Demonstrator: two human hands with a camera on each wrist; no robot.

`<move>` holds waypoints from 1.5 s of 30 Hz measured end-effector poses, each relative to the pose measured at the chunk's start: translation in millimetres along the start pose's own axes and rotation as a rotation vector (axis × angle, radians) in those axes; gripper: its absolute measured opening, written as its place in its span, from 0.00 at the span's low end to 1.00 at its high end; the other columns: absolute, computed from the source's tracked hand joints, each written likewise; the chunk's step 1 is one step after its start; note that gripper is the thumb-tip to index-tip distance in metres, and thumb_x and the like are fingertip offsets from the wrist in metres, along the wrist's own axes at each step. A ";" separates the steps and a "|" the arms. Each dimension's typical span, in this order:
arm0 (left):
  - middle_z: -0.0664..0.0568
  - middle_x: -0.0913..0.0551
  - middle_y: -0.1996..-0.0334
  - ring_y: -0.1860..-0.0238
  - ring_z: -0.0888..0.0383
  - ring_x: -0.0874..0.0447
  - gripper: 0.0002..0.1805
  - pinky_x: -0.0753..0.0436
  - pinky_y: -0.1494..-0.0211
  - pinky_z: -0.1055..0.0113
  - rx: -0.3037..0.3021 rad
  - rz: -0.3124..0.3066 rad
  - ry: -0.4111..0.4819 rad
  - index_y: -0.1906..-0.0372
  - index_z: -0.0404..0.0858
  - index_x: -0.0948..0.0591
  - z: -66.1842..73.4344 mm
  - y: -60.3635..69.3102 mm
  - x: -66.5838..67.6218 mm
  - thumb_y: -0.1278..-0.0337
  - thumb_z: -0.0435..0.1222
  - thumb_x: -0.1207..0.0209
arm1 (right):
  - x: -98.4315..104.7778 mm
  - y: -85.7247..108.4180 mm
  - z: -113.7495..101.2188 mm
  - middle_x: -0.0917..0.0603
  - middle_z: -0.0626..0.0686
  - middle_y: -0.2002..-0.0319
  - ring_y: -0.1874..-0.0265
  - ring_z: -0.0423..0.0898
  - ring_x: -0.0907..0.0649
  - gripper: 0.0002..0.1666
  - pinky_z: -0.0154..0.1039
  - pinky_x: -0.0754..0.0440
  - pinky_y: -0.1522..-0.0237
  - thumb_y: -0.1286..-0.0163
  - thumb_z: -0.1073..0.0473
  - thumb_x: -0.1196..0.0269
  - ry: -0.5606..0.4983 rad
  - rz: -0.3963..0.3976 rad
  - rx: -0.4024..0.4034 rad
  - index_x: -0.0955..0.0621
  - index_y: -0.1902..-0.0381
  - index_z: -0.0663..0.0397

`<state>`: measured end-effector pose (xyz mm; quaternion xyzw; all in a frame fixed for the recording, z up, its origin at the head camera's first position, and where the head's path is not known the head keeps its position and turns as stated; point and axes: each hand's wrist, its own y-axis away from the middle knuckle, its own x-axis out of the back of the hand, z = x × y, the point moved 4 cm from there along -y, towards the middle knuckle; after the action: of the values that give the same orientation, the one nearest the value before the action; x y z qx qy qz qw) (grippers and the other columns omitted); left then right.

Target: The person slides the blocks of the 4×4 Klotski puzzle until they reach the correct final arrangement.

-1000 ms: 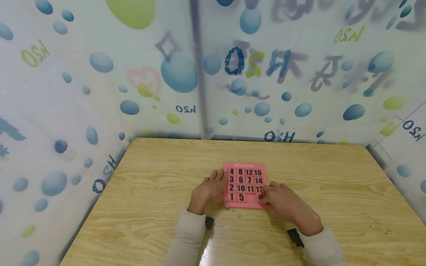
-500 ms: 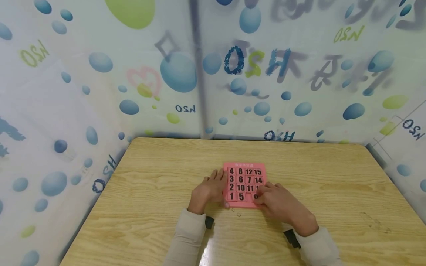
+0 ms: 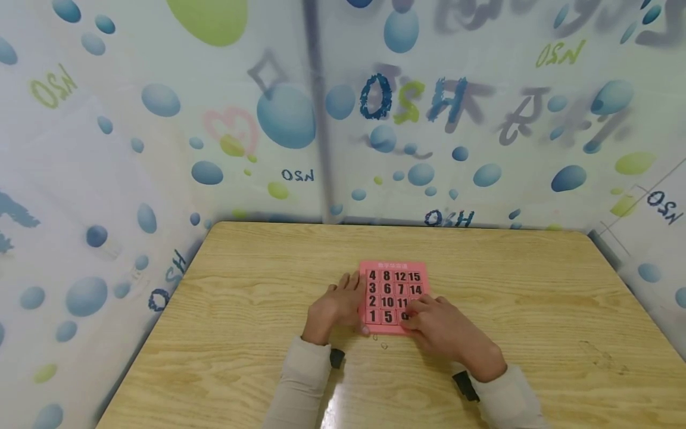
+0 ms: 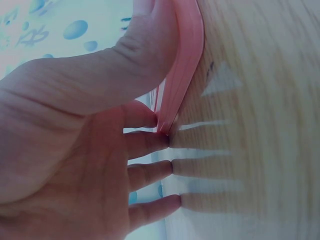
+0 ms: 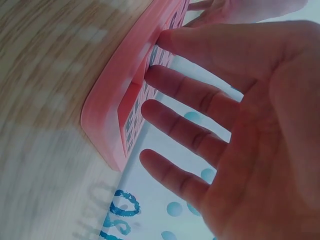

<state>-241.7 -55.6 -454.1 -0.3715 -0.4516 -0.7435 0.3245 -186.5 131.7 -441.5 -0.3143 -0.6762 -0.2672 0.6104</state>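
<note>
Head view is showing, nearest, two pale sleeves [image 3: 297,381] over the near part of the wooden table [image 3: 214,298]. Just beyond, the right hand [image 3: 447,325] is covering the near right corner of the pink number board [image 3: 384,329]. Its thumb [image 5: 175,40] is appearing to touch tile 9 [image 3: 404,317], which is lying at the fingertips, just right of tile 5 [image 3: 388,317]; so the right hand is clearly the nearer one. Per the right wrist view, that hand's fingers are standing spread and nearly straight, seemingly pinching nothing; whether the index tip is touching a tile, I cannot tell. An open gap [image 5: 129,102] is showing at the board's near right corner, on the side of tile 9 away from tile 5. The left hand [image 3: 334,307] is resting along the board's left edge with fingers spread, its thumb at the near corner. Between the hands the board is lying flat, its slightly longer axis apparently running near to far. Farther off, its top row is reading 4, 8, 12, 15, and a bubble-patterned wall [image 3: 343,143] is standing behind the table.
</note>
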 end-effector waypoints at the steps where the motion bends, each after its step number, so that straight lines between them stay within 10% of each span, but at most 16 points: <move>1: 0.46 0.59 0.19 0.20 0.47 0.64 0.65 0.51 0.20 0.50 -0.001 0.000 0.001 0.20 0.39 0.55 0.1 0.3 0.2 0.56 0.51 0.25 | -0.3 -0.4 -0.2 0.19 0.46 0.58 0.58 0.46 0.22 0.11 0.50 0.21 0.58 0.28 0.52 0.38 -0.001 -0.004 0.000 0.11 0.56 0.43; 45: 0.47 0.60 0.19 0.19 0.48 0.65 0.65 0.53 0.20 0.51 0.007 -0.007 0.027 0.20 0.40 0.55 0.7 1.5 -0.2 0.56 0.50 0.26 | 0.0 4.9 20.1 0.19 0.54 0.41 0.42 0.57 0.22 0.16 0.62 0.22 0.45 0.27 0.55 0.40 0.006 -0.019 -0.153 0.14 0.47 0.51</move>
<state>-240.2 -55.5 -453.5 -0.3590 -0.4508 -0.7480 0.3293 -196.0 149.9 -443.9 -0.3530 -0.6549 -0.3248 0.5840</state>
